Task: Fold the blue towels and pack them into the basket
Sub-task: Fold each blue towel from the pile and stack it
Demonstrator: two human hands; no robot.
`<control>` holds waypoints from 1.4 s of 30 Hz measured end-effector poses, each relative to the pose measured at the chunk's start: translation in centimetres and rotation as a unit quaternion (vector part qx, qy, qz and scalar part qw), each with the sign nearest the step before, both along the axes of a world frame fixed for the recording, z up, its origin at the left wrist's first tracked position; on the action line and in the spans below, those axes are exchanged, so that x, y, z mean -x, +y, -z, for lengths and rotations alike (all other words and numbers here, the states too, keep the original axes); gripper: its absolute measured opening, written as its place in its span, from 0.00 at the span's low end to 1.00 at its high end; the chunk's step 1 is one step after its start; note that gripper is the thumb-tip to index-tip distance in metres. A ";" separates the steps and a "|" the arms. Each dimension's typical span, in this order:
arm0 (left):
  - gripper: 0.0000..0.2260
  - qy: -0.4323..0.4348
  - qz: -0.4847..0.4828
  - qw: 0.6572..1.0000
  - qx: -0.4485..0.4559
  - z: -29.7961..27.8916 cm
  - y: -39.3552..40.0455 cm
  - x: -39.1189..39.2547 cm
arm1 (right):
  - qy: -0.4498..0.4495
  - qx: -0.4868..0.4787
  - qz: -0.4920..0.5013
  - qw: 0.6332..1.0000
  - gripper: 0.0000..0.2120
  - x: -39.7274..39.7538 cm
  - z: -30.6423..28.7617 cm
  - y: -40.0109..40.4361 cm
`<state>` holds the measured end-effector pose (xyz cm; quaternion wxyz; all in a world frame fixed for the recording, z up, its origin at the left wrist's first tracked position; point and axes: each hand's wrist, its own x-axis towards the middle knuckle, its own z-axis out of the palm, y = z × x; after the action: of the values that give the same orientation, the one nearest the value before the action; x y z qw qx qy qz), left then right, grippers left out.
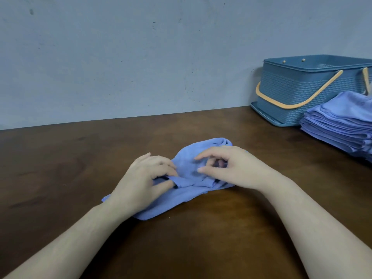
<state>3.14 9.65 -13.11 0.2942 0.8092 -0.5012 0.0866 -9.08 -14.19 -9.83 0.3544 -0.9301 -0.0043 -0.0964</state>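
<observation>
From my remote seat I saw a crumpled blue towel (187,172) lying on the brown wooden table (60,168), near its middle, and I took that towel as my landmark. The left hand (141,182) lay on the towel's left part, its thumb and fingers pinching a fold of the cloth near the towel's centre. The right hand (227,168) rested on the towel's right part, fingers loosely curled with the thumb and forefinger stretched toward the left hand; I could not tell whether those fingers actually gripped any cloth. The two hands were close together over the towel but not touching. Both bare forearms ran back from the towel toward the camera.

Well to the right of the towel and farther back, against the grey wall (141,57), stood a blue woven-pattern plastic basket (298,93) with a tan handle (291,97) folded down over its near side. Just in front of the basket, still right of the towel, sat a stack of folded blue towels (340,125), partly cut off by the frame edge.
</observation>
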 end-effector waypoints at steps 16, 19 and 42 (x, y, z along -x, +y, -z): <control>0.05 0.297 0.006 0.940 0.168 -3.6 -1.2 3.7 | -0.109 -0.248 0.013 0.962 0.07 -0.2 -1.7 0.1; 0.07 0.312 0.013 0.944 0.104 -3.3 -1.1 3.3 | -0.083 -0.316 0.053 0.944 0.09 -0.2 -1.8 -0.4; 0.46 0.047 0.107 0.993 -0.033 -6.9 -6.8 2.1 | -0.105 -0.457 0.032 0.883 0.10 -0.9 -1.0 -2.4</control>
<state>1.02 2.87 -6.24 0.2982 0.7635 -0.5728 -0.0002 -8.17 -16.64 -8.86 0.7344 -0.6488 0.0332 -0.1964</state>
